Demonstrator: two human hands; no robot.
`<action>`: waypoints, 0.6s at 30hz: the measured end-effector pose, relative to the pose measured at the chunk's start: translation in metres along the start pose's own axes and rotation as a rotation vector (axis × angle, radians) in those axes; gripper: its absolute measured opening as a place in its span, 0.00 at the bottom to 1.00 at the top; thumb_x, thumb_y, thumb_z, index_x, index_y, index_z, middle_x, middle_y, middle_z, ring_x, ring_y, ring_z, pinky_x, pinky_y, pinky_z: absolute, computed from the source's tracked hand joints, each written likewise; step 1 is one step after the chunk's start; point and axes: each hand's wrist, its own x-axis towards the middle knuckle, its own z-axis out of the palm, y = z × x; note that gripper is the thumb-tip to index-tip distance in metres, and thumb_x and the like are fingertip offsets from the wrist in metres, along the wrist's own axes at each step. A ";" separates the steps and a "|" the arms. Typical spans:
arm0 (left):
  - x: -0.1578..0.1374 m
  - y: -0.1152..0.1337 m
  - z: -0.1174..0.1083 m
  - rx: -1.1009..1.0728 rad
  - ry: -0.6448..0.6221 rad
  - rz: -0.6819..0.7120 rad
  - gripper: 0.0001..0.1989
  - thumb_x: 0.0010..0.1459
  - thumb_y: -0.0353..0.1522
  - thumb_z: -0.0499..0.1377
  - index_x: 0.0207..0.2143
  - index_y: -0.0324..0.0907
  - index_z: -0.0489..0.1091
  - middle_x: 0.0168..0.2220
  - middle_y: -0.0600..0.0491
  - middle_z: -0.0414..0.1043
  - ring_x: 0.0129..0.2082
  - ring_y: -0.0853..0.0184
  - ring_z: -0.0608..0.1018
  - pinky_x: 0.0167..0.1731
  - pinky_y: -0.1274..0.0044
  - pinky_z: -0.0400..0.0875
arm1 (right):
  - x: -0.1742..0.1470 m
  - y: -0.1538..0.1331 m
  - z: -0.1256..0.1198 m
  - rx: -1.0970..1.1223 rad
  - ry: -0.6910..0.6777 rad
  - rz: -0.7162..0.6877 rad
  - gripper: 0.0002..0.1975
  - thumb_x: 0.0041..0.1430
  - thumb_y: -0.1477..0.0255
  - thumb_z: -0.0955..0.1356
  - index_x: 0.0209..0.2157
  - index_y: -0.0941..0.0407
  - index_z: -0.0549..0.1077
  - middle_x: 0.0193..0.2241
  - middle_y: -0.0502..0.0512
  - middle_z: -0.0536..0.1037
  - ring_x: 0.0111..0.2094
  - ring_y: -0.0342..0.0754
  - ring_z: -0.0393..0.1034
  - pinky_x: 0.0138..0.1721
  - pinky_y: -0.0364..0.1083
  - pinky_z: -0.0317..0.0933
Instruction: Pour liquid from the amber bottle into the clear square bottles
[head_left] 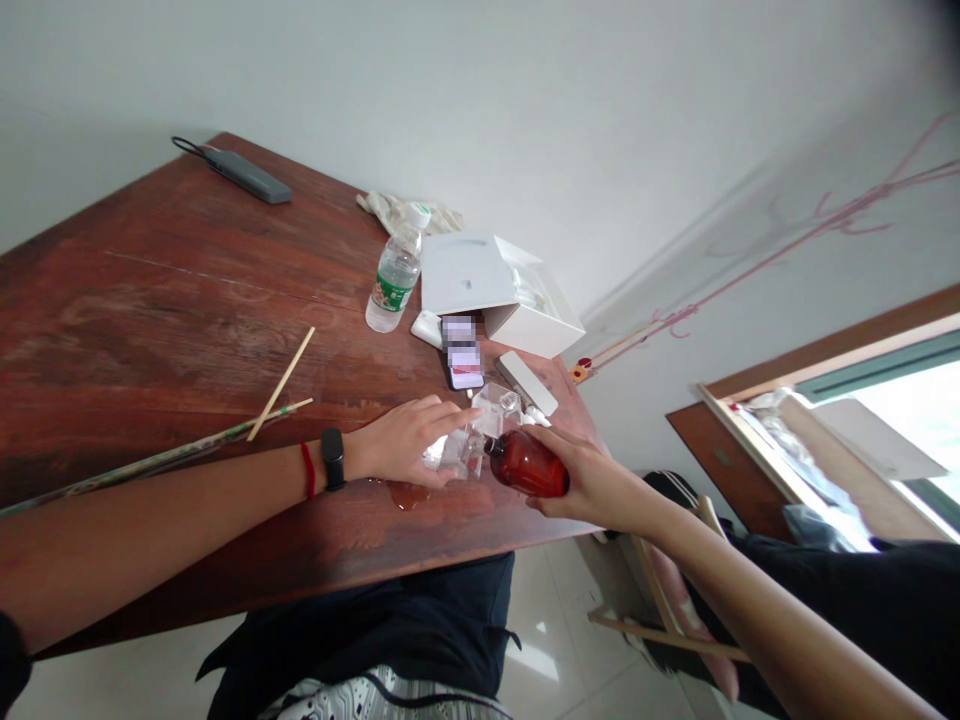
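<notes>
The right hand was wrapped round the red-brown bottle, holding it tipped almost flat above the table's right part, near the near edge, its neck aimed leftward. The left hand was half curled, fingers and thumb set about a clear cup just under that neck. The step looked like pouring from bottle to cup; if so, the next move called for a steady cup, a slow tilt and the mouth kept over the rim, since a slip would wet the table. A small puddle lay on the near side of the left hand.

Beyond the cup stood a second clear container; past it lay a phone and, toward the right edge, a white case. Farther back, near the far edge, stood the white box and the water bottle. Chopsticks lay left of the hands.

No stream could be made out at the neck, nor the level in the cup. The left hand hid part of the cup, so its grip's firmness could not be told. The phone's screen was blurred, and the box's contents were unclear.
</notes>
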 end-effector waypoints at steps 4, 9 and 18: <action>0.000 0.000 0.000 0.013 -0.005 -0.002 0.47 0.62 0.42 0.70 0.75 0.37 0.53 0.59 0.41 0.74 0.53 0.49 0.75 0.58 0.62 0.70 | 0.000 -0.001 0.000 0.004 -0.006 0.003 0.44 0.53 0.66 0.78 0.70 0.50 0.65 0.59 0.65 0.77 0.56 0.66 0.78 0.60 0.63 0.71; 0.000 0.000 0.000 0.009 -0.007 -0.007 0.47 0.61 0.42 0.70 0.75 0.39 0.53 0.59 0.41 0.74 0.54 0.49 0.75 0.58 0.62 0.70 | -0.001 0.000 0.001 -0.002 -0.006 0.010 0.44 0.53 0.66 0.78 0.70 0.50 0.64 0.60 0.65 0.77 0.57 0.66 0.77 0.60 0.63 0.71; -0.001 -0.001 0.001 0.005 -0.007 -0.013 0.47 0.62 0.41 0.69 0.75 0.39 0.52 0.59 0.41 0.74 0.53 0.49 0.75 0.58 0.61 0.70 | -0.001 0.000 -0.001 0.006 -0.011 0.002 0.43 0.54 0.68 0.78 0.69 0.50 0.64 0.59 0.64 0.77 0.56 0.65 0.78 0.60 0.64 0.71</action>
